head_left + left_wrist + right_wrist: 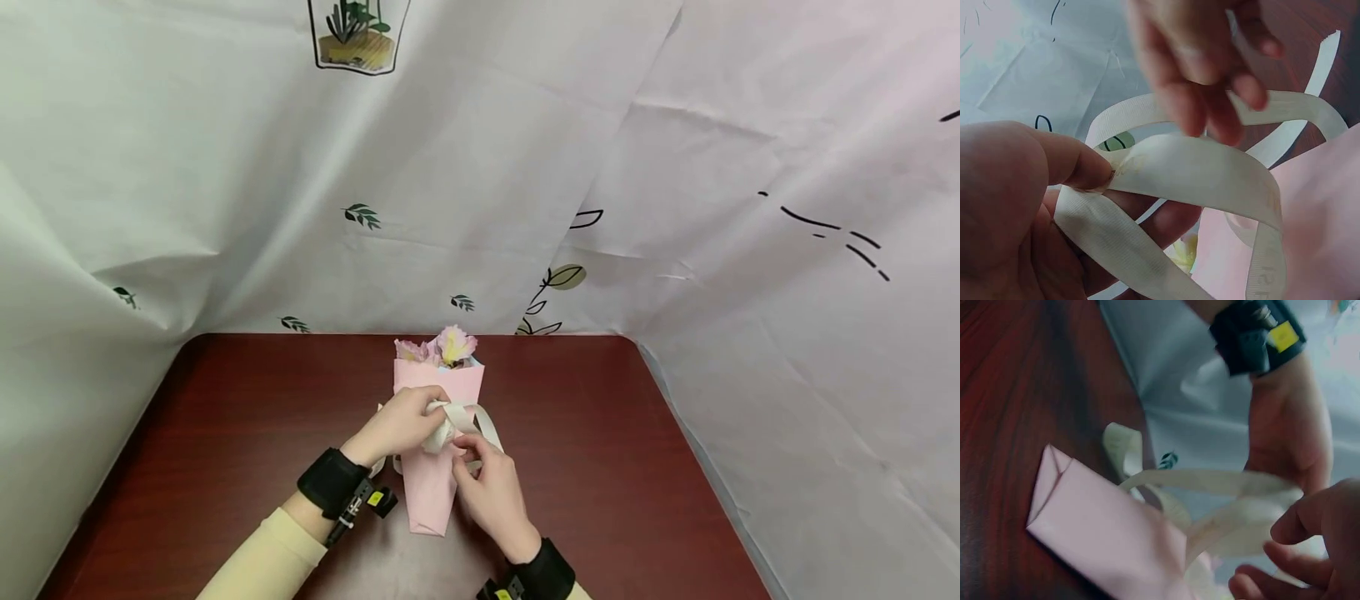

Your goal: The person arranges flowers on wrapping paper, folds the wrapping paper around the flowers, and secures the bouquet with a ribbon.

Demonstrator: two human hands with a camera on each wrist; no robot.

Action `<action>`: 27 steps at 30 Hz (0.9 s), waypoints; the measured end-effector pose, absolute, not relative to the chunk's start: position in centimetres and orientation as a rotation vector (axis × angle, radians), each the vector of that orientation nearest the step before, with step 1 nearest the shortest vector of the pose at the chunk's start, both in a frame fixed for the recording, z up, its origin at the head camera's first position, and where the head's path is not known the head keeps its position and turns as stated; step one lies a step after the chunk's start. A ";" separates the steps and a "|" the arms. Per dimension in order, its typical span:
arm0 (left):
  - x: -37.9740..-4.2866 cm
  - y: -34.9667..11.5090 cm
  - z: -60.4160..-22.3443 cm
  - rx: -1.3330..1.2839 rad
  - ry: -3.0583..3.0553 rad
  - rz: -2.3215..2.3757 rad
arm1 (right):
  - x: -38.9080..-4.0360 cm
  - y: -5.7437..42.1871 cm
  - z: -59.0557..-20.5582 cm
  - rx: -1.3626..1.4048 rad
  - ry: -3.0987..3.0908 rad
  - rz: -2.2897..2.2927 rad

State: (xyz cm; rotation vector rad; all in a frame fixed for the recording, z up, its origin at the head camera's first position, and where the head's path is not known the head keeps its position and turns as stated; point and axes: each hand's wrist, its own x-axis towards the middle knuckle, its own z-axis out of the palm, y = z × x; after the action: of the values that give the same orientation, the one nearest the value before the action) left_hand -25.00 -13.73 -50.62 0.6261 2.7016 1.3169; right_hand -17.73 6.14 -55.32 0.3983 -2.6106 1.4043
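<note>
A small bouquet in pink wrapping paper lies on the table, its pink and yellow flowers at the far end. Over its middle, my left hand pinches a cream ribbon between thumb and fingers. The ribbon forms loops there, and one cut end stretches away in the left wrist view. My right hand is beside the wrapping's right edge. Its loosely bent fingers are blurred and overlap the ribbon loop. In the right wrist view, a gap shows between its thumb and index finger.
Beneath the bouquet is a dark red-brown wooden table with rounded far corners. A whitish printed cloth hangs behind it and along both sides. Black straps with small cameras sit on both wrists. More ribbon curls beyond the wrapping.
</note>
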 end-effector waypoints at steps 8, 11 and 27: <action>-25.1 -13.9 -50.7 0.667 2.627 1.356 | -19.4 6.2 -55.7 0.400 -2.629 1.672; -25.2 -14.0 -50.9 0.692 2.614 1.353 | -19.8 6.0 -55.7 0.362 -2.641 1.744; -24.8 -14.2 -51.0 0.577 2.819 1.155 | -20.1 6.3 -55.2 0.265 -2.511 1.800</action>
State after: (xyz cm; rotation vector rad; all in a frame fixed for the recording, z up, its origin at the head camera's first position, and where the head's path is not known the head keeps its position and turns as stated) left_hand -24.79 -14.19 -51.04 0.5773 2.8185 1.1548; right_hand -20.09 6.32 -55.25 0.2653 -2.5112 1.7996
